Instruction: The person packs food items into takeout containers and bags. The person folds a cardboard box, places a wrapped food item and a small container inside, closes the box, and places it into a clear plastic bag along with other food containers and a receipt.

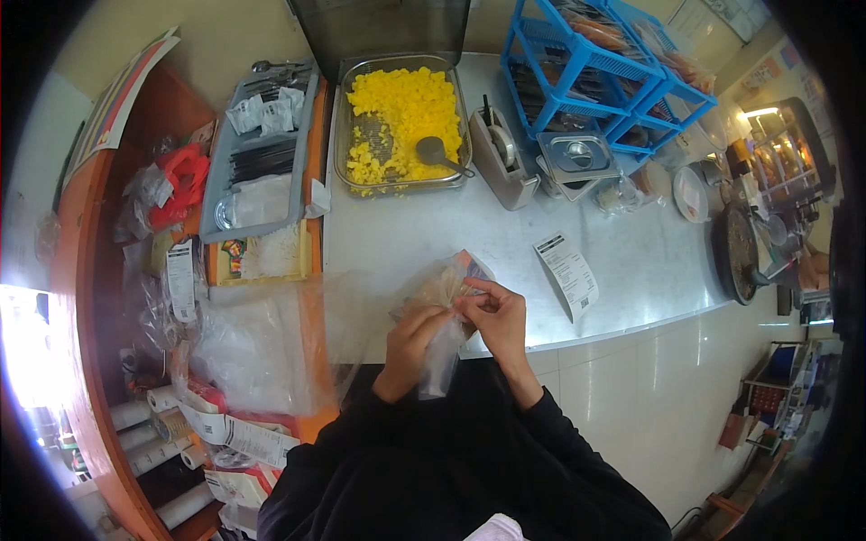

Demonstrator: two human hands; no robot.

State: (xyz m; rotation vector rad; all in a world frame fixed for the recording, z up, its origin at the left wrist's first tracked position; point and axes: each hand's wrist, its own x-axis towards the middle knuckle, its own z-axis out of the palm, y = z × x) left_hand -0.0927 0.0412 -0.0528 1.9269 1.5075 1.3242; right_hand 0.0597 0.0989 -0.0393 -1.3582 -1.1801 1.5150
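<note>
At the front edge of the steel counter [379, 250], my left hand [413, 341] grips the gathered neck of a clear plastic bag [440, 365]. My right hand [497, 311] pinches the same neck from the other side, thumb and forefinger together. The bag's loose end hangs down towards me, and its filled part lies beyond my fingers; the contents are too blurred to name. A printed packet or card [477, 267] shows beside the bag, partly covered by it. Right of my hands lies a printed paper receipt [567, 276].
Behind my hands stands a steel tray [338, 152] of yellow crumbly food with a dark scoop [433, 150]. A tape dispenser [504, 162], a lidded steel container [578, 155] and blue racks [561, 74] stand right. Left are a grey cutlery tray [260, 145] and stacked plastic bags [254, 345].
</note>
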